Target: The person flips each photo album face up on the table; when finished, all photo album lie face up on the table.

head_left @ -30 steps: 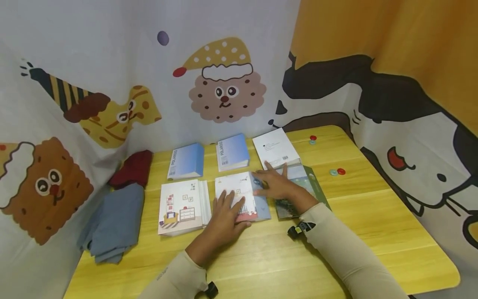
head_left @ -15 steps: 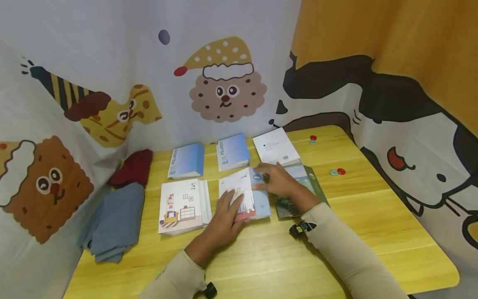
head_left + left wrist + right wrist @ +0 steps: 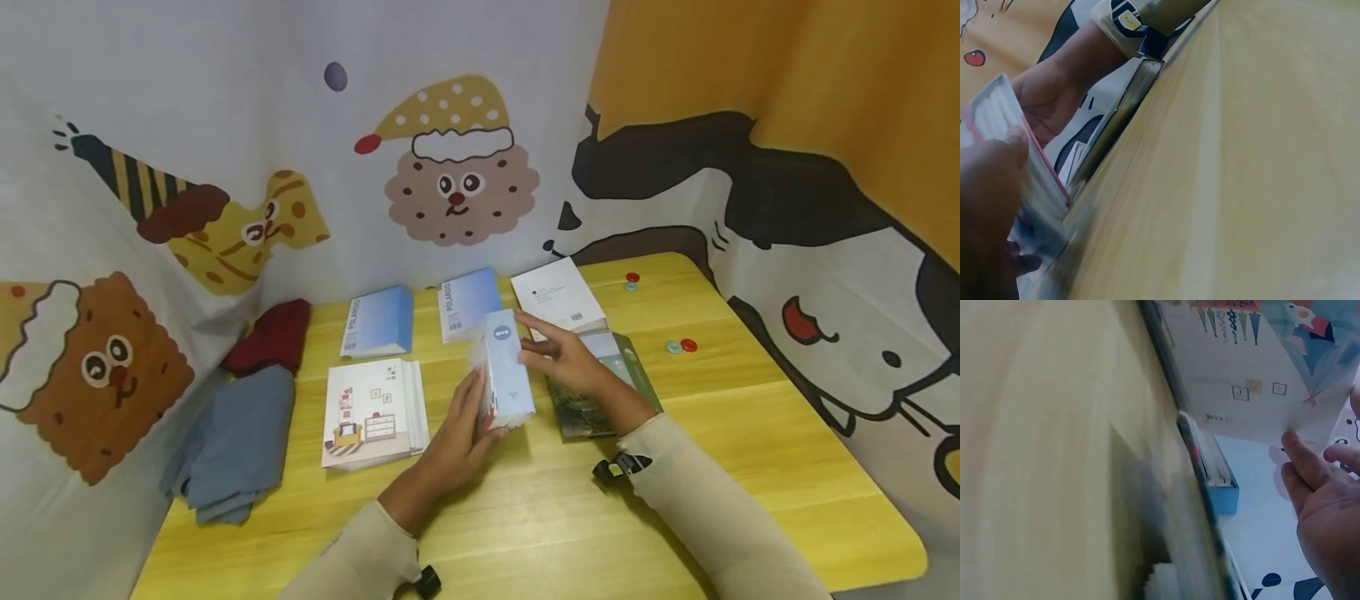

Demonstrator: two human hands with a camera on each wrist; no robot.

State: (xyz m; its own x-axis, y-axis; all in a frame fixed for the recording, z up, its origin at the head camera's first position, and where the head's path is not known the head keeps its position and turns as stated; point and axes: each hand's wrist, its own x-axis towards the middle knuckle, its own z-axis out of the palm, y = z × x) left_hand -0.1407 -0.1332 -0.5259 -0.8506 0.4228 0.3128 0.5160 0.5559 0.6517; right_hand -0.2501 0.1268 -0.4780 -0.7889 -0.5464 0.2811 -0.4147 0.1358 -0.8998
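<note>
The left grip (image 3: pixel 453 433) is grasping the white book with the pale blue spine (image 3: pixel 508 367), thumb on one side and fingers on the other, and this book stands tilted above the middle of the yellow surface (image 3: pixel 615 525), though I cannot tell if its lower edge touches there. The right grip (image 3: pixel 566 362) is not closed around anything; its fairly straight fingertips touch the book's other cover. To the left lies the book with the room drawing (image 3: pixel 367 412), and to the right the dark green book (image 3: pixel 581 400).
</note>
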